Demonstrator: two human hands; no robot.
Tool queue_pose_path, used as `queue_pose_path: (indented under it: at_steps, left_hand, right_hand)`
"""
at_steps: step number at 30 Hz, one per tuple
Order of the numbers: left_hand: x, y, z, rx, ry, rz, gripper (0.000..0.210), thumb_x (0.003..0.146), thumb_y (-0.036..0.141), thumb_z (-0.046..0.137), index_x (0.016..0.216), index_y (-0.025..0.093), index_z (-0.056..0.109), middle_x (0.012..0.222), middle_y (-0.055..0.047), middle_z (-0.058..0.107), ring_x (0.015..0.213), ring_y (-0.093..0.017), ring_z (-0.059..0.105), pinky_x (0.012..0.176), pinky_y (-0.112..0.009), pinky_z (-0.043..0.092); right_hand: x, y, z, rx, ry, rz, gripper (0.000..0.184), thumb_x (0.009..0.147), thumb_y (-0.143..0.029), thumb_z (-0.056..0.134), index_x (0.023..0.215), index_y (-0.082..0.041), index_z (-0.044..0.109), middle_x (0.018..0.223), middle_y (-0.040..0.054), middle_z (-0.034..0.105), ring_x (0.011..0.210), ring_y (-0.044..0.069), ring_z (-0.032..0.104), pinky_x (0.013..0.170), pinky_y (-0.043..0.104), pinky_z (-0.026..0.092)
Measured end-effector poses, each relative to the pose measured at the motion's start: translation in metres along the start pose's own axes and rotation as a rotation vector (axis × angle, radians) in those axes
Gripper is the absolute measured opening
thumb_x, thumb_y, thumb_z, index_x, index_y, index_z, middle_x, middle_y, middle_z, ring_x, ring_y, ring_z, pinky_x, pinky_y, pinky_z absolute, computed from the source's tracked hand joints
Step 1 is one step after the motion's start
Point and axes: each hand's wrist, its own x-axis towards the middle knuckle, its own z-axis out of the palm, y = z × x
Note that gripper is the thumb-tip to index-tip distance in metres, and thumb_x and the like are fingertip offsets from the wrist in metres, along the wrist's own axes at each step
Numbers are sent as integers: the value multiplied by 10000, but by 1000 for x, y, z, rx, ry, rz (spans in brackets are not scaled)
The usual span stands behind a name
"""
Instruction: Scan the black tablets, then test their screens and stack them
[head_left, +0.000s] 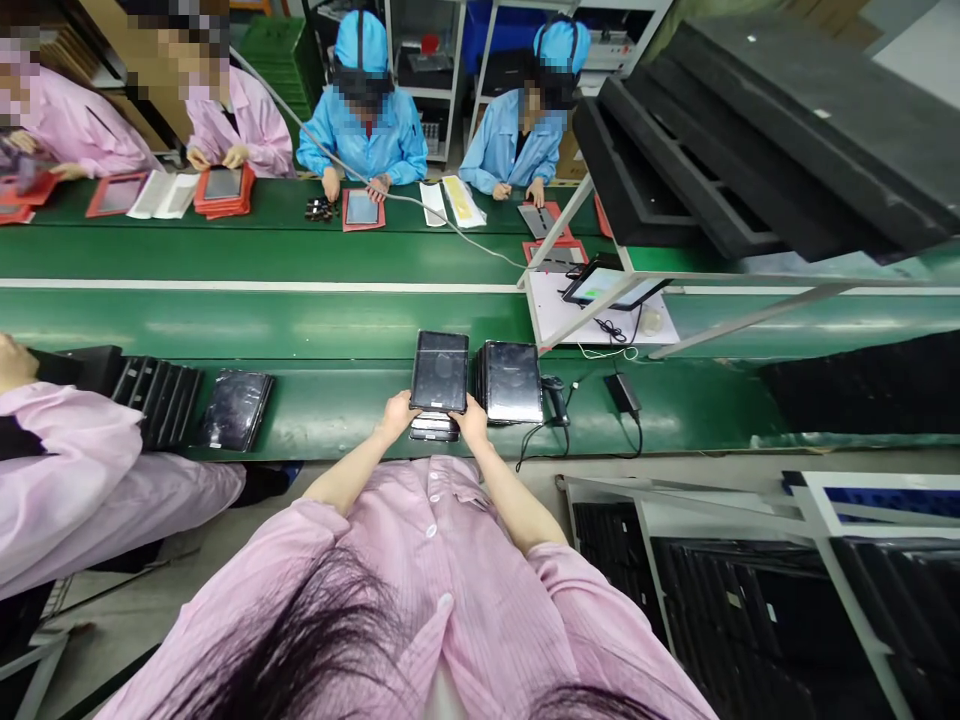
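Green workbench (337,400), tablet (440,370) held in two hands

Just left of the tablet stack (514,383), the left hand (397,415) and right hand (472,422) grip the tablet by its near corners, one on each side (any fingertips underneath are hidden). Some devices (434,432) show below its near edge; whether it touches them I cannot tell. Just right of the stack lies a scanner (556,400), apart from both hands. The step in hand looks like handling or checking one tablet; the next move seems to call for a steady two-handed hold, clear of the stack.
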Motion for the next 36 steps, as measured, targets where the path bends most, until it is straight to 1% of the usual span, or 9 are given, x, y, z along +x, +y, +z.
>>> queue_pose_path:
  at_steps: [4, 8, 10, 13, 17, 21, 26, 31, 36]
  left_hand:
    - [1, -1, 1, -16, 1, -4, 302, 910, 233, 859, 1181, 141, 763, 1289, -190, 785, 1219, -323, 743, 1092, -385, 537]
    - [-1, -3, 1, -48, 8, -1, 377, 913, 251, 856, 1258, 138, 754, 1327, -177, 779, 1260, -310, 728, 1114, -369, 532]
    - [-1, -3, 2, -70, 26, -9, 588, 875, 262, 897, 1409, 125, 692, 1444, -191, 732, 1343, -311, 691, 1156, -367, 512]
    - [1, -1, 6, -140, 0, -33, 904, 780, 262, 975, 1580, 130, 574, 1538, -193, 689, 1409, -317, 656, 1182, -365, 500]
    - [3, 2, 11, -188, -56, -119, 897, 782, 267, 974, 1591, 190, 594, 1391, -134, 796, 1295, -312, 729, 1106, -359, 540]
    - [-4, 1, 14, -209, -33, -136, 873, 788, 265, 970, 1584, 194, 617, 1385, -127, 804, 1283, -309, 734, 1088, -341, 539]
    - [-18, -4, 25, -239, 15, -111, 840, 795, 196, 952, 1575, 191, 640, 1422, -130, 788, 1311, -309, 722, 1114, -338, 526]
    - [-23, -9, 36, -220, 5, -187, 769, 865, 227, 903, 1585, 183, 635, 1355, -154, 816, 1260, -314, 746, 1099, -351, 530]
    - [-21, -12, 39, -270, 23, -108, 821, 815, 196, 923, 1576, 174, 614, 1477, -149, 750, 1374, -299, 690, 1176, -356, 511]
  right_hand:
    - [7, -3, -9, -123, -67, 9, 610, 876, -224, 872, 1441, -176, 648, 1330, 140, 799, 1193, 271, 776, 1086, 360, 575]
    - [16, -5, -10, -178, -112, 37, 568, 820, -217, 933, 1312, -101, 673, 1208, 219, 814, 1105, 330, 797, 1007, 379, 591]
    - [20, -2, -8, -182, -125, 46, 660, 800, -212, 946, 1370, -89, 636, 1217, 224, 810, 1114, 336, 795, 1000, 380, 594]
    - [22, 8, -5, -133, -167, 39, 921, 754, -188, 966, 1558, -139, 521, 1336, 176, 792, 1206, 307, 776, 1067, 376, 583]
    - [19, 25, 1, 27, -192, -13, 1135, 672, -150, 981, 1670, -169, 439, 1513, 157, 714, 1356, 293, 713, 1200, 413, 533]
    - [11, 33, 7, 88, -135, -13, 1113, 677, -159, 967, 1674, -189, 474, 1511, 139, 723, 1343, 296, 724, 1207, 419, 536]
    - [-5, 34, 13, 82, -83, 28, 947, 778, -194, 914, 1648, -184, 538, 1406, 145, 784, 1269, 304, 766, 1168, 415, 559]
    - [-15, 35, 17, 77, -65, 91, 827, 828, -217, 874, 1605, -184, 593, 1362, 155, 803, 1246, 313, 777, 1152, 425, 568]
    - [-12, 38, 20, 155, -75, 87, 873, 777, -209, 894, 1593, -197, 585, 1422, 144, 774, 1298, 297, 750, 1175, 408, 558]
